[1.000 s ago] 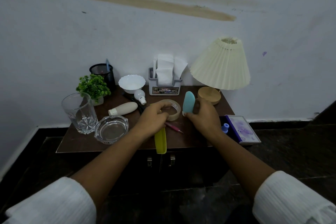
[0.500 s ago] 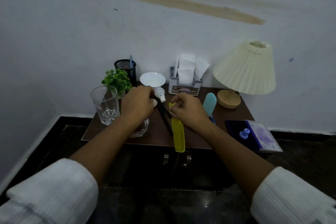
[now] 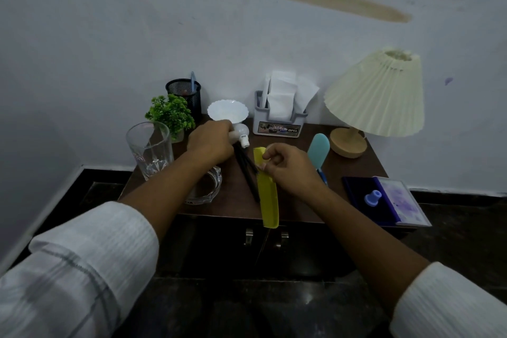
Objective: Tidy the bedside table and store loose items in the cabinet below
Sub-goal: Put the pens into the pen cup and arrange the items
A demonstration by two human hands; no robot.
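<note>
Gathering of the small loose things is under way on the dark brown wooden surface (image 3: 356,167). The long yellow plastic comb (image 3: 269,195) is pinched near its far end by the curled fingers of the right hand (image 3: 288,170), and its near end reaches past the near edge of the surface. A second ago that hand was wrapped round the light blue oval thing (image 3: 318,148), which is now left just to its right. The left hand (image 3: 210,145) was on a roll of tape in the middle then. It has now been moved to the far left, and its fingers are curled round a white thing beside the small white light bulb (image 3: 242,130). Thin black sticks (image 3: 247,173) poke out from under it. The roll of tape cannot be seen now. The dark cabinet doors (image 3: 219,250) below are shut, so nothing is judged to be stored yet.
</note>
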